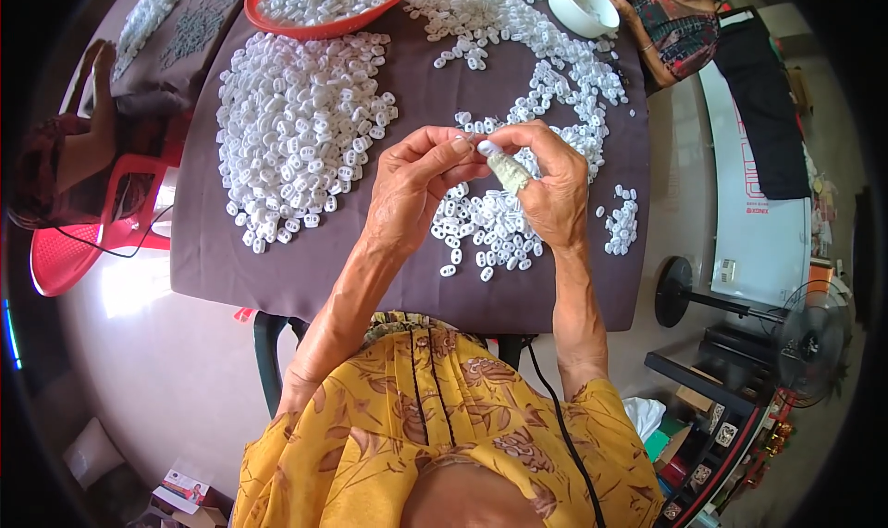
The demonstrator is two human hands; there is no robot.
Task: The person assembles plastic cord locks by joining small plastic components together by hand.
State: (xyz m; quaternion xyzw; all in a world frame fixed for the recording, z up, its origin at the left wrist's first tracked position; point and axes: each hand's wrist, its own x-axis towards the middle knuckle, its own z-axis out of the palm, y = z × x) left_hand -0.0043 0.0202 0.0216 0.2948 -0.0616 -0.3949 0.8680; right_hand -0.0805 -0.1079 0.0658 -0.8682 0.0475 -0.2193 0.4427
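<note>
My left hand (412, 181) and my right hand (555, 181) meet above the near middle of the table, fingers pinched together. Between the fingertips is something small and pale, mostly hidden, that I cannot make out. A pale wrapping (509, 172) covers my right thumb, and its tip looks white. Below and beside my right hand lies a scatter of small white oval plastic pieces with two holes (490, 232). To the left of my left hand spreads a large heap of the same kind of pieces (296, 130).
A red basket (264, 24) full of white pieces stands at the far left, a white bowl (564, 8) at the far right. More pieces (509, 19) spread between them over the brown tablecloth (444, 75). Other people sit at the far right and left. A fan (814, 343) stands right.
</note>
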